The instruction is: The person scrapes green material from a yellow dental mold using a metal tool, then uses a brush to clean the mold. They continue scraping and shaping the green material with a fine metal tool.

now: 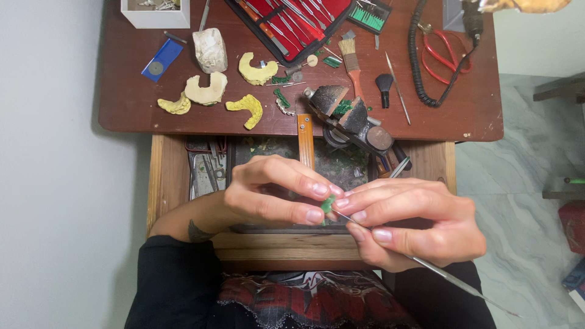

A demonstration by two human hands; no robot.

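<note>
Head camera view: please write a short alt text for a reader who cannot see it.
Two bare hands meet over an open wooden drawer: the left hand pinches a small green piece, and the right hand holds a thin metal tool against it. Behind, a brown table carries yellow dental casts.

A dark reddish-brown wooden table [451, 116] carries the lot, with an open wooden drawer [163, 176] pulled out below its front edge. On the top lie yellow and cream dental casts [208, 90] — several, loosely grouped at the left — beside a white plaster block [210, 50] and a blue card [161, 60]. A red-lined instrument case [292, 24] sits at the back. Near the middle stand a small bench vise [353, 119], a flat brush [350, 61] and a black coiled cord [420, 61]; red-handled scissors [442, 55] lie right.
</note>
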